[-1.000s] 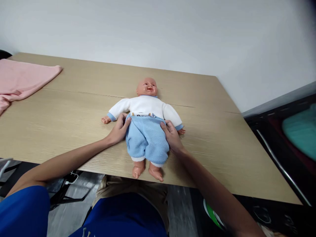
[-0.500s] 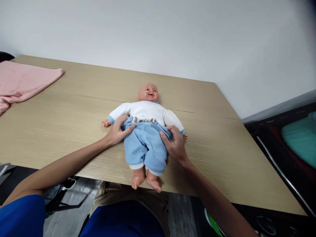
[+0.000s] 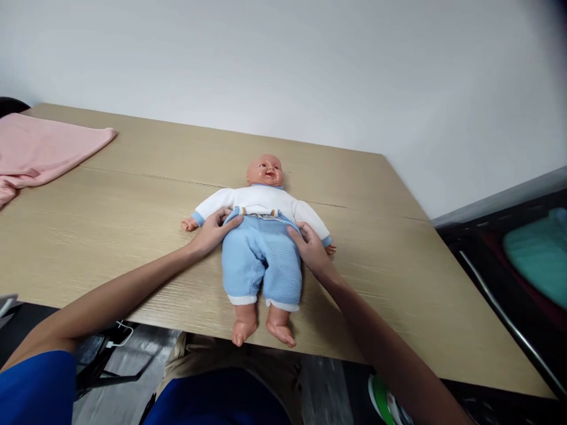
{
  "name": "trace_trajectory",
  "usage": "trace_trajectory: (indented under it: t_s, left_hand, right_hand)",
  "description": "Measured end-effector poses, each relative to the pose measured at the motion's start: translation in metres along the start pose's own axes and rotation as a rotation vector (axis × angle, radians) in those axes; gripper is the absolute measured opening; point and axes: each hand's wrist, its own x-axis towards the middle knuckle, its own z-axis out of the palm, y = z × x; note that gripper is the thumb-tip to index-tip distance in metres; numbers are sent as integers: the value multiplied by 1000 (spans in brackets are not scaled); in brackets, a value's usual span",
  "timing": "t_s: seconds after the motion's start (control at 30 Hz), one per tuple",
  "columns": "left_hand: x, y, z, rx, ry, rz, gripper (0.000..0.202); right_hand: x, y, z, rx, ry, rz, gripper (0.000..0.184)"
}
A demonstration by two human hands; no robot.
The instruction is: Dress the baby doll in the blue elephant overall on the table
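A baby doll [image 3: 266, 171] lies on its back on the wooden table, its head toward the wall and its bare feet at the near edge. It wears a white top [image 3: 261, 198] with blue cuffs and light-blue fleece pants [image 3: 261, 260] with white hems. My left hand [image 3: 217, 227] pinches the waistband at one side of the doll's waist. At the opposite side, my right hand [image 3: 310, 242] grips the same waistband between thumb and fingers. The lower edge of the top bunches between both hands, with a bit of print showing.
Pink cloth [image 3: 53, 144] lies at the table's left end. Behind the table [image 3: 376, 265] rises a pale wall [image 3: 283, 71]. Off the right edge stands a dark rack with a teal item [image 3: 538, 254] in it. Below the near edge are black frames and a green-and-white object [image 3: 383, 398].
The pants' waistband sits a little higher and smoother on the doll. The doll's legs have come apart slightly, and my right hand has moved slightly up.
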Motion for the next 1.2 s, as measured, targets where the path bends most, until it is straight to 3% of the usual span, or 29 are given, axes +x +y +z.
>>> trace_trajectory:
  t_s: [0.2,0.33,0.5,0.67,0.87,1.0,1.1,1.2]
  left_hand:
    - [-15,-15,-3,68,54,35,42]
    - [-16,-20,3,57,105,-4,46]
    - [-8,-23,10,47,211,52,56]
    - [-5,-21,5,121,162,83,52]
    - [-9,-19,-19,489,68,148,30]
    - [-9,-16,-21,310,1,56,30]
    - [-9,-15,-15,83,31,-32,30]
    - [-9,-16,-10,-82,72,-20,42]
  right_hand:
    - [-29,18,3,13,228,25,53]
    - [-28,23,5,95,154,96,51]
    - [-15,23,4,159,132,119,60]
    - [-8,16,-4,141,-10,116,66]
    - [-17,12,-19,237,-145,333,68]
    - [-20,16,-17,266,-128,293,69]
    - [-19,19,-11,236,-74,190,67]
    - [-20,17,-8,268,-29,157,64]
